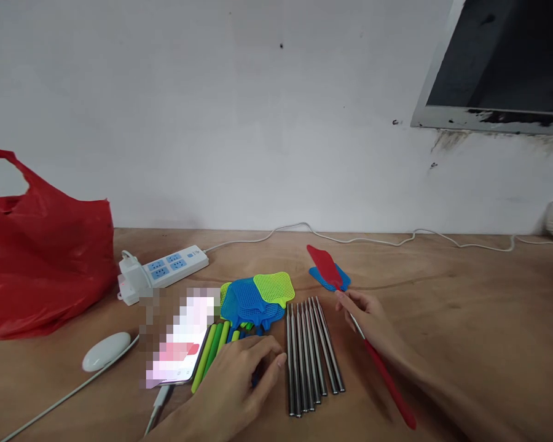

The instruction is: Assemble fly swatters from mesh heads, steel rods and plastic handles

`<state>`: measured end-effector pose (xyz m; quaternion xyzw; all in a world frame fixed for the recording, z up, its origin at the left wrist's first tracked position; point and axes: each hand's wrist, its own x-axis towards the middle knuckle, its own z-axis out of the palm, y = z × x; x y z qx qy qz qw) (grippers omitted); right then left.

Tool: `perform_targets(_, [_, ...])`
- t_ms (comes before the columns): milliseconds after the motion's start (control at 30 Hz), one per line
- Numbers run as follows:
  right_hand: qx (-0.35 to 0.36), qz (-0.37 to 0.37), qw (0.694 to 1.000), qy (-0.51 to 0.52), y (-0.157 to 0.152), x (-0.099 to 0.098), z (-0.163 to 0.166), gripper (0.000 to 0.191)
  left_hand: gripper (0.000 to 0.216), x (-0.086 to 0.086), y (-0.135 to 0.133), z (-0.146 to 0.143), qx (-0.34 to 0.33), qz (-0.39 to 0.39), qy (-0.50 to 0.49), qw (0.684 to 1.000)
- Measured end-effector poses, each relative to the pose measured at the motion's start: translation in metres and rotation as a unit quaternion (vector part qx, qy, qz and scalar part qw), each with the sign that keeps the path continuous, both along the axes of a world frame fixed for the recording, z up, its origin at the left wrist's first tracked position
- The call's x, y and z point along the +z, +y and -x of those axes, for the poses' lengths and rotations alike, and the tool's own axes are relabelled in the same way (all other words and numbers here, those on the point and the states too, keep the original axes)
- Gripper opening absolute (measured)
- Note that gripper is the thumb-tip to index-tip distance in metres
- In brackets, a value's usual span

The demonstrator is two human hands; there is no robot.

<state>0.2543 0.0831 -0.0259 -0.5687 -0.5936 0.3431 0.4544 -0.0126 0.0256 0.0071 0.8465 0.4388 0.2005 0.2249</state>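
Note:
A red fly swatter [325,265] with a bare metal shaft and a red handle [391,390] is in my right hand [366,313]. Thumb and fingers pinch it just below the head, which tilts up and left over a blue swatter head [321,279]. My left hand [239,377] is over a group of yellow, green and blue handles [212,350], its fingers loosely bent and apart from the thumb. Dark blue shows in that gap; contact there is unclear. Several metal rods [306,362] lie side by side between my hands. Behind them overlap blue and yellow-green swatter heads [274,287].
A lit phone [184,344], partly pixelated, lies left of the handles with a cable plugged in. Farther left are a white oval device [105,351], a power strip [177,267] and a red plastic bag [46,258]. A white cord [304,224] runs along the wall.

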Motion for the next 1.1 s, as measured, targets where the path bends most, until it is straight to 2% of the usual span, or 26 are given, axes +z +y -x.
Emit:
perform_targets(33, [-0.003, -0.022, 0.997, -0.07, 0.003, -0.003, -0.003, 0.048, 0.033, 0.0, 0.001, 0.0, 0.004, -0.003, 0.004, 1.0])
perform_targets(100, [-0.009, -0.044, 0.989, -0.143, 0.007, -0.009, -0.007, 0.045, 0.033, 0.0, 0.002, -0.001, 0.009, -0.003, 0.013, 1.0])
perform_targets(267, [-0.05, -0.061, 0.963, -0.257, 0.009, -0.016, -0.011, 0.032, 0.032, 0.0, 0.003, -0.001, 0.011, -0.003, 0.017, 1.0])
perform_targets(433, [-0.09, -0.063, 0.933, -0.341, 0.006, -0.008, -0.015, 0.017, 0.03, -0.003, 0.002, -0.001, 0.007, -0.003, 0.014, 1.0])
perform_targets(633, [-0.089, -0.086, 0.854, -0.505, 0.006, 0.004, -0.024, 0.016, 0.03, -0.002, 0.001, -0.003, 0.001, -0.002, 0.017, 1.0])
perform_targets(833, [-0.09, -0.022, 0.822, -0.562, 0.006, 0.002, -0.026, 0.017, 0.03, -0.002, 0.001, -0.003, 0.002, -0.006, 0.021, 1.0])
perform_targets(1100, [-0.112, -0.008, 0.802, -0.587, 0.002, 0.003, -0.026, 0.014, 0.03, -0.001, 0.001, -0.003, -0.005, -0.009, 0.028, 1.0])
